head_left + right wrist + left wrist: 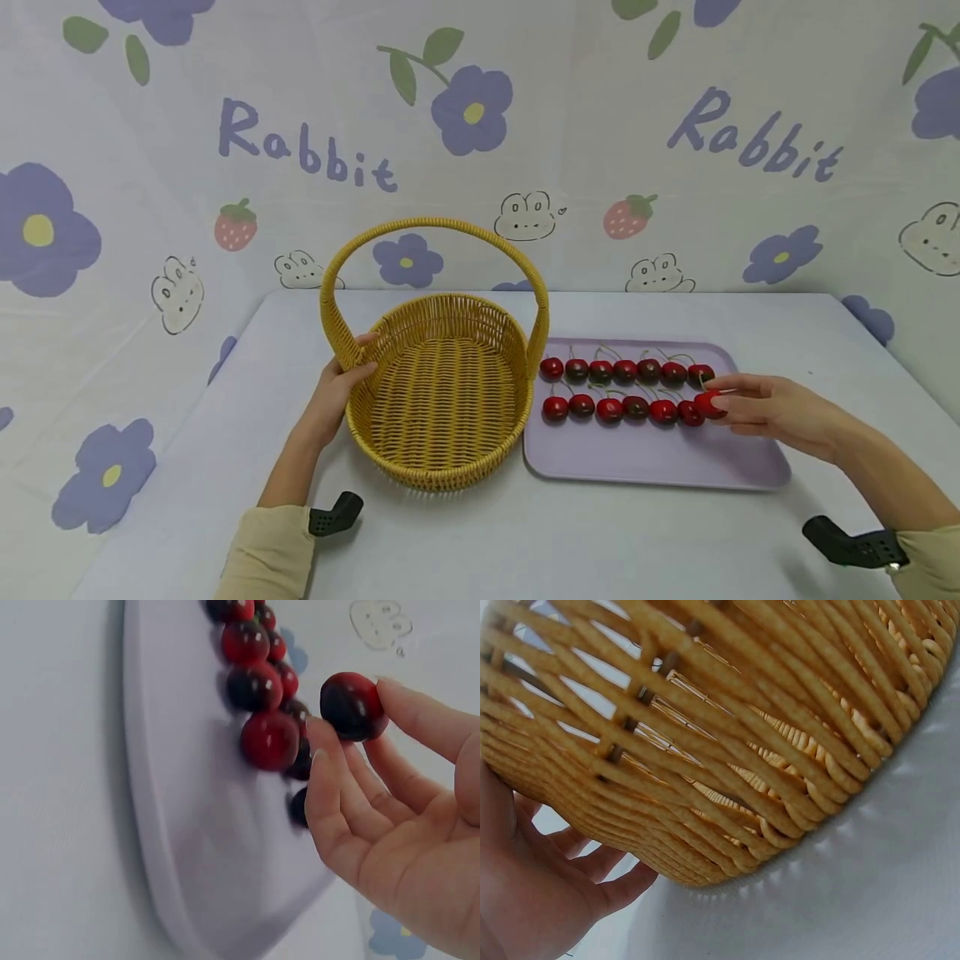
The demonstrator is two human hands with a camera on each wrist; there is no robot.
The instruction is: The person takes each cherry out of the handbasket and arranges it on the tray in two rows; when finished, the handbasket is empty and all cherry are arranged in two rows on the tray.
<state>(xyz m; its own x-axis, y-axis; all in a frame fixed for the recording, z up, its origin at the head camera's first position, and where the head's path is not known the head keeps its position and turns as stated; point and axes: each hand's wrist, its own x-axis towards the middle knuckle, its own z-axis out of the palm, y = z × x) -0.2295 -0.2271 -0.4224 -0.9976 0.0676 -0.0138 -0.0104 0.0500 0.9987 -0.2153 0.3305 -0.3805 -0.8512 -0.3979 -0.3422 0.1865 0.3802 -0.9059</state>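
Note:
A yellow woven basket (438, 392) with a tall arched handle stands on the table, nothing inside it. My left hand (333, 392) grips its left rim, thumb over the edge; in the left wrist view the fingers (592, 870) lie against the basket's wall (727, 750). To the right, a lilac tray (652, 458) carries two rows of several cherries (622, 371). My right hand (765, 408) pinches a red cherry (708, 404) at the right end of the near row. In the right wrist view that cherry (352, 705) sits between thumb and fingertips (319, 746), just above the tray (187, 825).
The table (585, 542) is covered in a pale cloth, with a flower and rabbit patterned backdrop (480, 142) behind. Black wrist camera mounts (333, 512) show near both sleeves. The tray lies close against the basket's right side.

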